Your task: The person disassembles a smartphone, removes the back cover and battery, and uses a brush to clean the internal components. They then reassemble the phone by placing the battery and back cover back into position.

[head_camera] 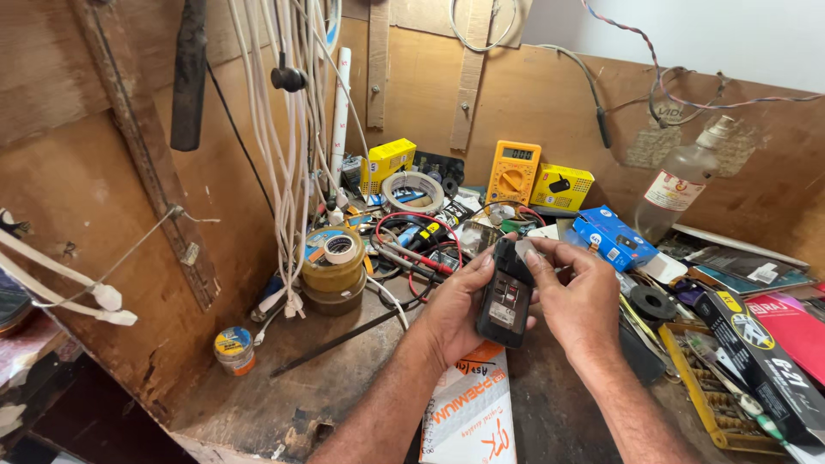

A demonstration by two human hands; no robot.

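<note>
Now both hands hold a small black phone (pixel 505 296) w/ back open, above the bench (pixel 275 387). Left hand (pixel 451 314) cups its side; right hand (pixel 576 296) fingers pinch the top edge. Prob light, stiff, fragile inside, so best gripped by the edges.

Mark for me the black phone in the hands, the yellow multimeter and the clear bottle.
black phone (pixel 505 301), head view, middle of its open back.
yellow multimeter (pixel 513 174), head view, its round dial.
clear bottle (pixel 679 191), head view, its label.
</note>
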